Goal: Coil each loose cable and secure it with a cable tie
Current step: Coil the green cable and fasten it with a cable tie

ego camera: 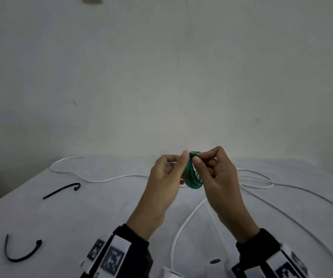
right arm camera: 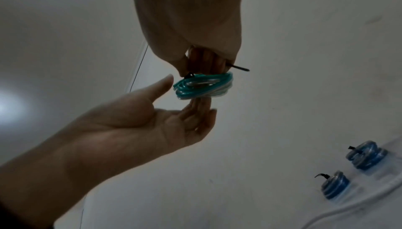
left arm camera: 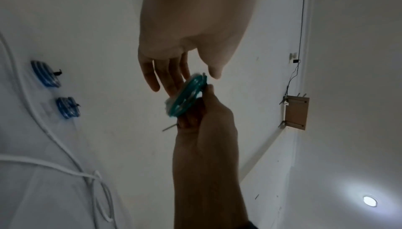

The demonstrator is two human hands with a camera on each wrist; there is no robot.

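Observation:
A coil of green cable [ego camera: 193,178] hangs in mid-air above the white table [ego camera: 81,217], between both hands. A black cable tie [right arm camera: 240,68] wraps its top edge, its head by my right thumb and its tail poking out past the fingers. My right hand [ego camera: 198,159] grips the top of the coil [right arm camera: 202,85] together with the tie, fingers curled. My left hand [ego camera: 181,163] lies beside it with fingers nearly straight. The left hand's fingertips [right arm camera: 201,105] touch the coil from below, and its thumb ends close to the rim without clearly touching. In the left wrist view the coil [left arm camera: 185,97] sits against those fingers.
Two loose black cable ties [ego camera: 61,190] [ego camera: 21,251] lie on the table's left side. A long white cable [ego camera: 105,179] sprawls loose across the middle and right. Two tied blue coils [left arm camera: 45,73] [left arm camera: 68,107] rest near the wall. The table's left edge falls away.

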